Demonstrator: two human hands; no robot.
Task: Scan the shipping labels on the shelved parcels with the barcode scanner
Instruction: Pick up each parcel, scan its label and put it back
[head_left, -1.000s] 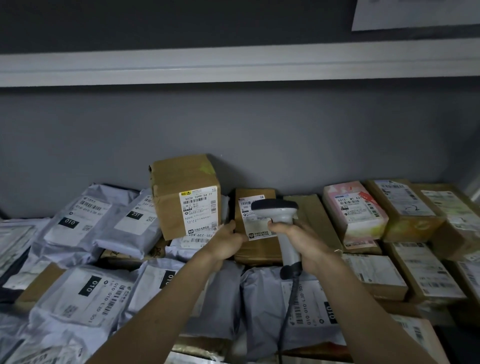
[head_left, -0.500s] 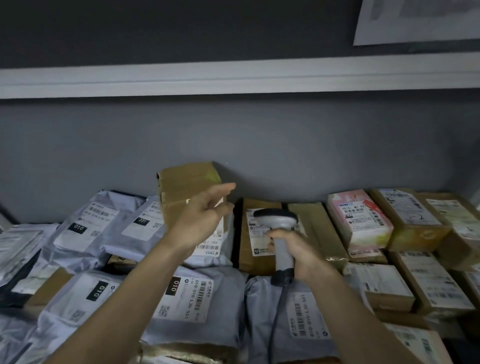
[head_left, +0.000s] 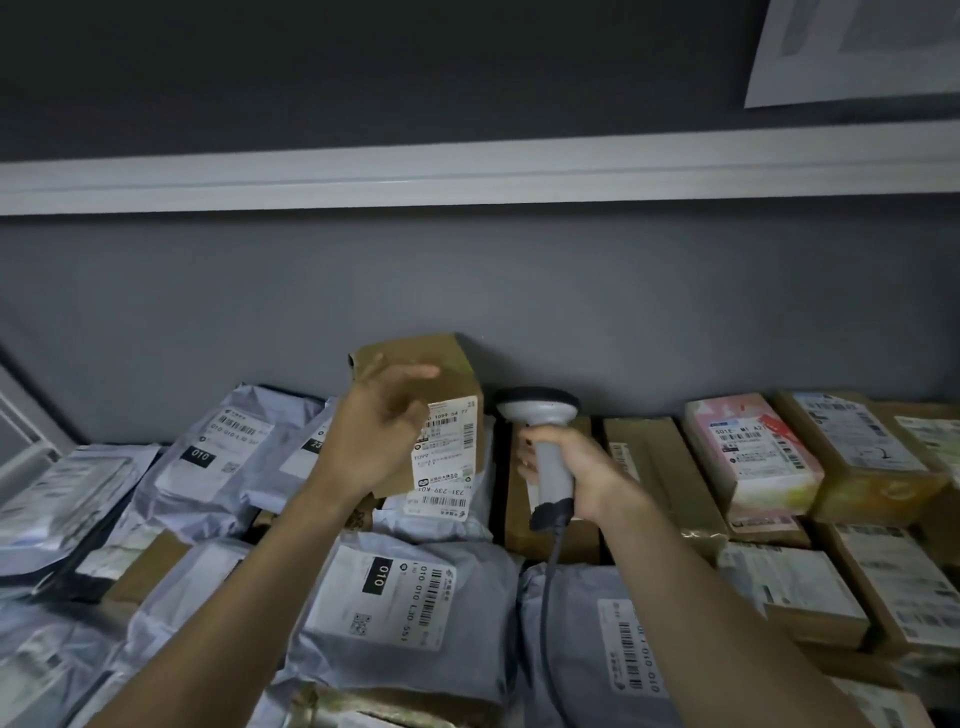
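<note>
The right hand (head_left: 587, 470) has its grip wrapped around the handle of the grey barcode scanner (head_left: 545, 447), holding it upright with its rounded head at the top, facing away toward the parcels at the back of the shelf; a dark cable (head_left: 548, 597) drops from the base of the handle down over the grey mailers. The left hand (head_left: 376, 434) is raised in front of an upright brown carton (head_left: 457, 369) that leans against the grey back wall (head_left: 467, 291); its grip is wide, the fingers spread and loosely extended, holding nothing, and motion blur hides whether the fingertips touch the carton. The carton's white shipping label (head_left: 447, 441) shows just right of that hand, with barcodes on it, and the scanner head stands just beside the carton's right edge. Behind the scanner lies a flat brown box (head_left: 550, 535), partly hidden by the right hand. In the foreground a grey poly mailer (head_left: 415, 597) carries a label marked 010 with a barcode. To the right sits a pink-and-white parcel (head_left: 748, 452) and next to it a taped brown box (head_left: 862, 457), each with its label facing up. More grey mailers fill the left of the shelf.
</note>
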